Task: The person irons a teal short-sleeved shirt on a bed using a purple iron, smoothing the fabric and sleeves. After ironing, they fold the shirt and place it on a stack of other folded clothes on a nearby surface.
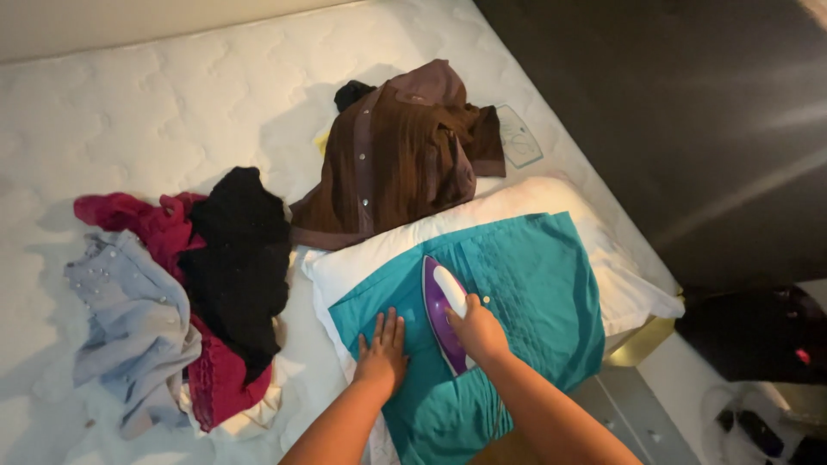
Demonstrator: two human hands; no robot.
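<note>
nearest, the left hand (pixel 382 351) lies flat, fingers released, on the teal pleated cloth garment (pixel 525 301) over a white pillow (pixel 629 293). just beside it the right hand (pixel 479 332) has its grip clenched on the purple-and-white iron (pixel 444 312), whose long axis points away toward the brown buttoned shirt (pixel 396 155).

white mattress (pixel 172 95), dark floor (pixel 672 103)

A brown shirt (pixel 396 155) and heaped clothes (pixel 185 293) lie on the mattress (pixel 129 103).
</note>
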